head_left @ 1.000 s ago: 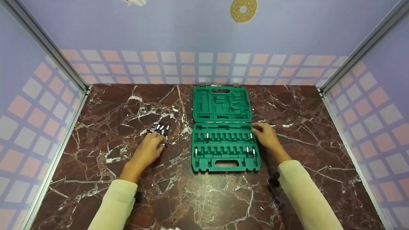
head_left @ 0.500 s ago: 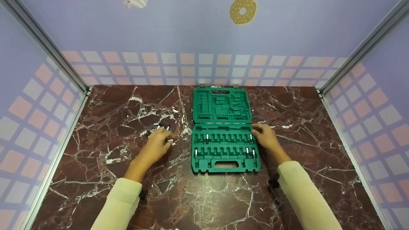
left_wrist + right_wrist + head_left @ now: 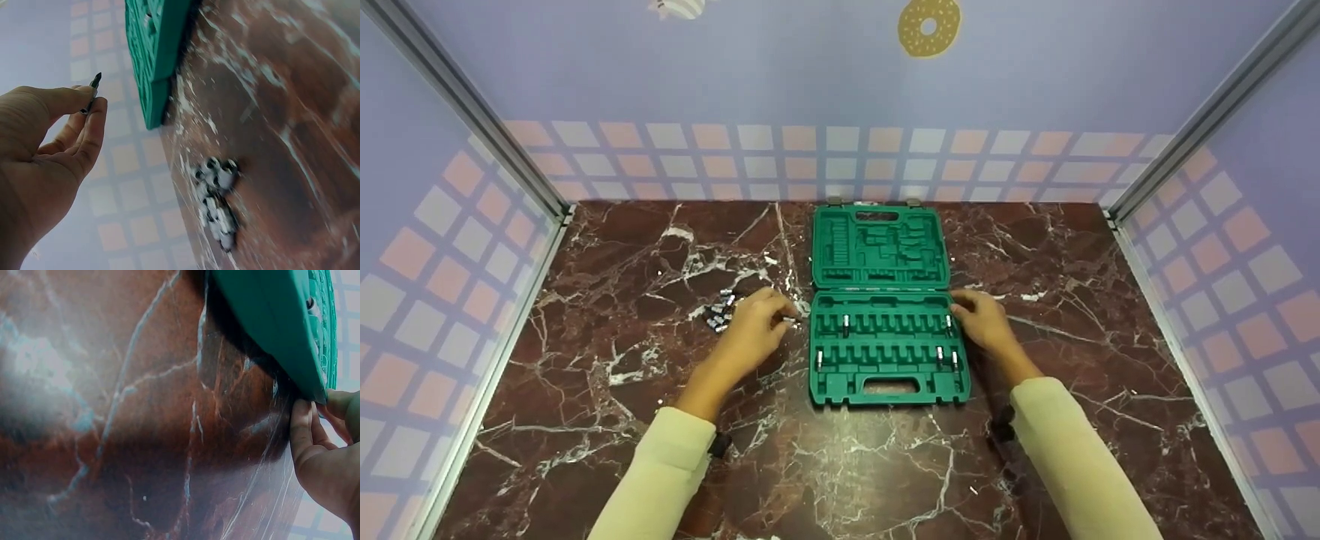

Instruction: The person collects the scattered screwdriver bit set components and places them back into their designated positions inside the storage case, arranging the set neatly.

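My left hand (image 3: 757, 324) pinches a small screwdriver bit (image 3: 94, 93) between thumb and fingertips, its dark pointed tip sticking out past them. It is just left of the green plastic tool case (image 3: 889, 391), which lies unfolded on the marbled table. At the case's right edge, near the hinge, my right hand (image 3: 984, 321) grips the rim, thumb over it and fingers against the outer side. Several metal bits stand in the case's slots, among them one bit (image 3: 846, 325) at upper left and another bit (image 3: 820, 359) at lower left.
A loose pile of metal sockets and bits (image 3: 216, 191) lies on the table left of the case, partly behind my left hand in the head view. The case lid (image 3: 881, 251) lies back toward the tiled-pattern wall (image 3: 840, 90). Side walls (image 3: 457, 240) enclose the table.
My left hand has lifted the bit from the pile and moved right with it, close to the case. The right hand has stayed on the case edge.
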Available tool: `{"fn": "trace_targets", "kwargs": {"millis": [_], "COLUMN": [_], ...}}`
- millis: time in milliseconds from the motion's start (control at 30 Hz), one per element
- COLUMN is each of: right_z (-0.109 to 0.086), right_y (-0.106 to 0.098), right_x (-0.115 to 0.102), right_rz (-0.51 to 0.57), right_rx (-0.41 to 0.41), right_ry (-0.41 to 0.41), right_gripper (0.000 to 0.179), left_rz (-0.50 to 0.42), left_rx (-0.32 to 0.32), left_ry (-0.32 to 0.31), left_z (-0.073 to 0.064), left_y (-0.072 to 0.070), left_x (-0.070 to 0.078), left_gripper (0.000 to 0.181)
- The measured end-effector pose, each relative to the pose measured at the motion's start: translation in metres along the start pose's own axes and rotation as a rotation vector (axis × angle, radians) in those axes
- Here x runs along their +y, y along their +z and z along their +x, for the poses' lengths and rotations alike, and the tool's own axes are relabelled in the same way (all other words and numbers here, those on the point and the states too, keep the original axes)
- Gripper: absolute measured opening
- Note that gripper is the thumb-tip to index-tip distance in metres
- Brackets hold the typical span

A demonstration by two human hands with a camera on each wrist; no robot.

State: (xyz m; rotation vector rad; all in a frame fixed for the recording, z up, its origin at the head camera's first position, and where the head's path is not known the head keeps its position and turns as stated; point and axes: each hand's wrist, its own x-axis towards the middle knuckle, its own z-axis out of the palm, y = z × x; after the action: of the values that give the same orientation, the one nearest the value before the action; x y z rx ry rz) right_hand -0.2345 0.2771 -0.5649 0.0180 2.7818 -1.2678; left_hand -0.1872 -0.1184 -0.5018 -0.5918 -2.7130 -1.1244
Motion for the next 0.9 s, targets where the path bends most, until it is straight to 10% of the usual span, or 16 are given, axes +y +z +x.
{"fn": "trace_targets", "kwargs": {"millis": [900], "right_z": [0.0], "right_y": [0.0], "right_x": [-0.001], "right_rz": [-0.012], "right_rx": [0.008], "right_ry": [-0.03], "right_gripper": [0.031], "left_rz": [-0.113], "left_rx": [-0.198], "left_ry": [0.114], "left_z": [0.032], "left_y": [0.057], "left_x": [0.061], "left_gripper": [0.01]}}
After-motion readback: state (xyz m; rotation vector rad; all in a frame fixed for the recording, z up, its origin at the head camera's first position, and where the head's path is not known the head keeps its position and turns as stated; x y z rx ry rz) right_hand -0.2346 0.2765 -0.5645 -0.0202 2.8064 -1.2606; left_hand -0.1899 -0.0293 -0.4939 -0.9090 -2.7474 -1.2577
